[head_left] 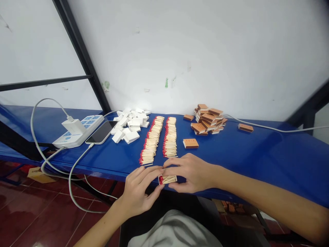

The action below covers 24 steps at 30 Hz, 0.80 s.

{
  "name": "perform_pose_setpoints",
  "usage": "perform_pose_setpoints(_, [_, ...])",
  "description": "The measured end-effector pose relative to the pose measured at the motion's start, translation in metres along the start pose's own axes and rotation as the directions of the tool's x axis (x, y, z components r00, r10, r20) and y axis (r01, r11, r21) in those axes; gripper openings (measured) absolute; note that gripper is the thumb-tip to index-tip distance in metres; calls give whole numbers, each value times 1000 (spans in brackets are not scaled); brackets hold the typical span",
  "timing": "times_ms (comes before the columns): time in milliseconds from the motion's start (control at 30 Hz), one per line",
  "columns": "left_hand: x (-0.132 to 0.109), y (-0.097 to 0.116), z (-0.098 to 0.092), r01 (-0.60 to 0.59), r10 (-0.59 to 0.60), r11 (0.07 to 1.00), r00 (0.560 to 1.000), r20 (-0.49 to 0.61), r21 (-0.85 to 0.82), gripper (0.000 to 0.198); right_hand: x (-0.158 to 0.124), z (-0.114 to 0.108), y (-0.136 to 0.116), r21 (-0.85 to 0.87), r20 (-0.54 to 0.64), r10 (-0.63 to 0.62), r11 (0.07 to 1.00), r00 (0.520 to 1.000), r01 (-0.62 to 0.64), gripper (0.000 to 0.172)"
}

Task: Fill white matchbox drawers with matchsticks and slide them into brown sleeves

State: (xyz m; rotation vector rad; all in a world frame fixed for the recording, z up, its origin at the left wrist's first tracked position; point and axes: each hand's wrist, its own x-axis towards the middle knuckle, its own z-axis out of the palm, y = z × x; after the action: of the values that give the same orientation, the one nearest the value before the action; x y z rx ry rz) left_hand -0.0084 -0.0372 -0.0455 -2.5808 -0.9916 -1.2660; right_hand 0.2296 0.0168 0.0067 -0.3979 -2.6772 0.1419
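Between my two hands, at the table's front edge, is a small white matchbox tray (167, 179) filled with red-tipped matches. My left hand (142, 187) grips its left end between thumb and fingers. My right hand (190, 173) has its fingers and thumb closed around the right end. Just beyond the hands lie two long rows of loose matches, a left row (152, 140) and a right row (170, 137), with their red heads to the left. A brown matchbox cover (191, 143) lies flat near my right hand.
White empty-looking trays (131, 123) are heaped at the back left, brown matchbox covers (209, 119) at the back right. One more brown cover (245, 128) lies farther right. A phone (102, 132), a power strip (79, 132) and white cables (70, 185) occupy the left side of the blue table (257, 157).
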Motion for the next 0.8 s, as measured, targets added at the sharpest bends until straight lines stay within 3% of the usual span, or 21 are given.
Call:
perform_pose_setpoints(467, [2,1,0,9,-9,1000,1000,-2,27,32,2,0,-2,125,-25,71,990,997,-68,19])
perform_pose_setpoints(800, [2,1,1,9,-9,1000,1000,4,15,34,2,4,0,91,-100,84,993,991,-75,21])
